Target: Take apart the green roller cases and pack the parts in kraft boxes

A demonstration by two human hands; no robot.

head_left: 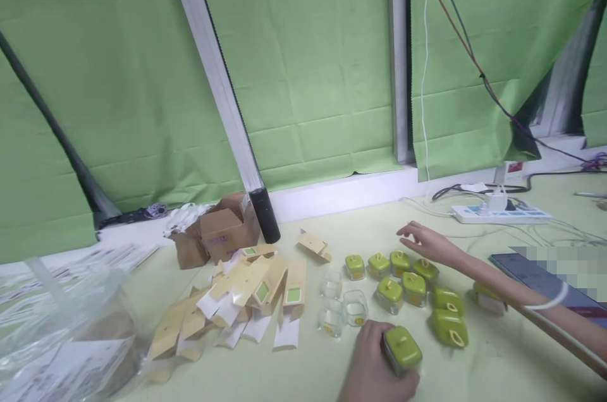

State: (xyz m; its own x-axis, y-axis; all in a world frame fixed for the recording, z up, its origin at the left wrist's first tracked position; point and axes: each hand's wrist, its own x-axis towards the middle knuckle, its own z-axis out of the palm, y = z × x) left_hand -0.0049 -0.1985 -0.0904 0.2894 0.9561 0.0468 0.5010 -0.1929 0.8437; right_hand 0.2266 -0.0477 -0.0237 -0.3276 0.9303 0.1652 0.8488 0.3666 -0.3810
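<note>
My left hand (374,361), low in the view, is wrapped round a small clear jar with a square green lid (402,347). My right hand (420,241) reaches in from the right edge, empty, its fingers apart, just behind a group of similar green-lidded jars (389,291). Beyond my left hand stand a few clear jars without lids (355,307). Several loose green lids (450,327) lie right of the jars. Another green-topped piece (490,298) is partly hidden by my right forearm.
Flattened tan cartons (241,282) are heaped left of centre. Behind them are a brown cardboard box (225,231) and a black bottle (264,215). A plastic bag (90,320) lies left, a power strip (502,213) with cables back right, and a dark flat device (531,279) at right.
</note>
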